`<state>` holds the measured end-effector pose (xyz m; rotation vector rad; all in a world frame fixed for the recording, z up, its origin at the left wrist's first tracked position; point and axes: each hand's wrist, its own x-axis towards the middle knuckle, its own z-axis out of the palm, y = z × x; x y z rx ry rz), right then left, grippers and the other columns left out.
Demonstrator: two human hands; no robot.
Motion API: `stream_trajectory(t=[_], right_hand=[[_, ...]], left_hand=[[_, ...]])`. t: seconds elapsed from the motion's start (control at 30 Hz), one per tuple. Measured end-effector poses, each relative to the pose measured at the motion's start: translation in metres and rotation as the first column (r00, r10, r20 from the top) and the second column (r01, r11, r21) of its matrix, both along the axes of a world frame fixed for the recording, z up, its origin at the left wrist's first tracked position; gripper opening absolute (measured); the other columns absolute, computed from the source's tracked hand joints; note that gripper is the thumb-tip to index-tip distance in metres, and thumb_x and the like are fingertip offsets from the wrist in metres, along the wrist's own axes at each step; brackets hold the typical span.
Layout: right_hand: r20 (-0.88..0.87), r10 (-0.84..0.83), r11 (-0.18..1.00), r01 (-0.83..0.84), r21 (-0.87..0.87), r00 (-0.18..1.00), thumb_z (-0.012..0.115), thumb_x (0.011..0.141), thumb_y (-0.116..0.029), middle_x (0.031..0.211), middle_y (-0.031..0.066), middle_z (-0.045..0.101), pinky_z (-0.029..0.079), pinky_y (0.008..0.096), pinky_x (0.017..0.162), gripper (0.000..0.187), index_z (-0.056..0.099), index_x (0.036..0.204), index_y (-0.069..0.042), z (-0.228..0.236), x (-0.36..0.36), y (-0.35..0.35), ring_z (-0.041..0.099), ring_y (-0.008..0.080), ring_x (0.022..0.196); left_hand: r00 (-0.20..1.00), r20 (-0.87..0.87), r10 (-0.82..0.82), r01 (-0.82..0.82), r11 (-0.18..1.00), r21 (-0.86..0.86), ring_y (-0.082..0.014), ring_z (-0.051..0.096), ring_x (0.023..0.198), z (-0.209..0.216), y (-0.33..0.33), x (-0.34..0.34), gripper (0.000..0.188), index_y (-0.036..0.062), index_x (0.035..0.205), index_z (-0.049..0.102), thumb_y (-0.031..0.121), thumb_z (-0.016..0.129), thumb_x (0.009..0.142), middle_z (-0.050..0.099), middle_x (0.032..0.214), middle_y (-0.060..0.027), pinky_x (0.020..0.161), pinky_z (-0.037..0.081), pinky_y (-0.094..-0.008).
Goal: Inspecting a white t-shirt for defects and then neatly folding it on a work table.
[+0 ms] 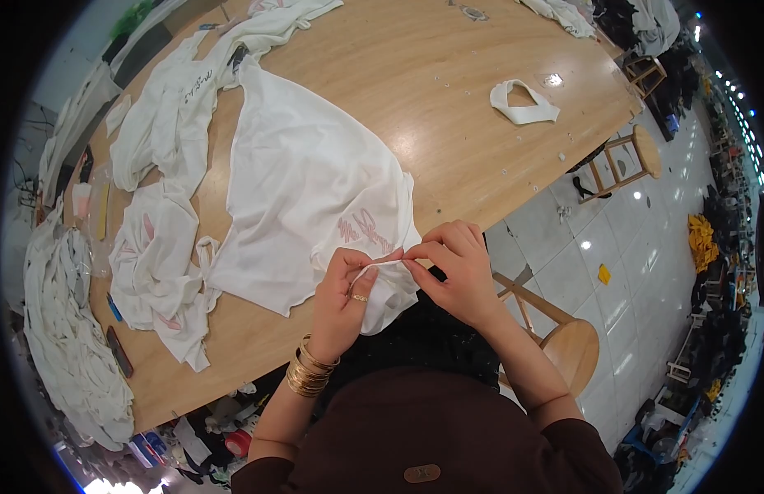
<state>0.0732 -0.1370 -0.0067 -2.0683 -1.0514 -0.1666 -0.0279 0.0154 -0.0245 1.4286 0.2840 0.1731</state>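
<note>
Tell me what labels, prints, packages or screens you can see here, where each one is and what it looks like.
Pink script print: on the white shirt, just above both hands.
Dark script print: on the white garment at the table's far left.
Clear plastic bag: left table edge, with pink and yellow pieces inside.
Oval tan patch: on the person's dark brown top, bottom centre.
No screens in view.

A garment workshop: white shirts [304, 177] lie spread and heaped across a large wooden worktop [448, 90], wooden stools [625, 156] stand on the tiled floor [637, 247], and dark clothing piles [715, 272] line the far side.
</note>
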Motion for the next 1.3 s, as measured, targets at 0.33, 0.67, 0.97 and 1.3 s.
stream_trajectory(t=[0.33, 0.67, 0.97, 1.3], right_hand=[[0.107, 0.017, 1.0, -0.016, -0.005, 0.994, 0.071, 0.065, -0.007, 0.073, 0.0014, 0.052, 0.036, 0.0331, 0.072, 0.014, 0.062, 0.075, -0.01, 0.001, -0.006, 0.003, 0.05, 0.0197, 0.072], [0.132, -0.038, 0.999, 0.036, 0.018, 0.991, 0.07, 0.064, -0.006, 0.072, 0.0016, 0.052, 0.037, 0.0339, 0.072, 0.015, 0.061, 0.075, -0.009, 0.001, -0.013, 0.005, 0.051, 0.0201, 0.071], [0.14, -0.077, 0.997, 0.076, 0.011, 0.987, 0.066, 0.065, -0.007, 0.074, 0.003, 0.049, 0.037, 0.0349, 0.074, 0.014, 0.055, 0.074, -0.01, -0.002, -0.015, 0.008, 0.049, 0.0216, 0.073], [-0.171, -0.107, 0.986, 0.127, 0.112, 0.979, 0.066, 0.064, -0.006, 0.067, 0.0005, 0.049, 0.036, 0.032, 0.067, 0.012, 0.056, 0.069, -0.009, 0.005, -0.012, 0.003, 0.05, 0.0176, 0.068]], left_hand=[[0.999, 0.034, -0.011, 0.007, 0.993, 0.114, -0.0067, 0.052, 0.083, -0.002, -0.002, -0.002, 0.006, 0.0031, 0.097, 0.043, 0.006, 0.045, 0.092, 0.063, 0.091, -0.0078, 0.076, 0.041, -0.0207], [0.999, -0.033, -0.003, -0.005, 0.969, -0.247, -0.011, 0.054, 0.093, 0.006, -0.009, -0.001, 0.006, 0.0045, 0.097, 0.037, 0.008, 0.041, 0.095, 0.061, 0.107, -0.0206, 0.083, 0.041, -0.0235], [0.999, 0.019, 0.035, -0.034, 0.998, -0.043, -0.0095, 0.054, 0.091, 0.007, -0.015, -0.001, 0.005, 0.0052, 0.097, 0.039, 0.008, 0.042, 0.094, 0.063, 0.101, -0.0161, 0.081, 0.042, -0.0225], [0.991, -0.131, 0.028, -0.087, 0.879, -0.469, -0.0108, 0.059, 0.082, 0.008, -0.004, 0.004, 0.006, 0.0067, 0.097, 0.043, 0.012, 0.044, 0.094, 0.064, 0.1, -0.013, 0.075, 0.046, -0.0234]])
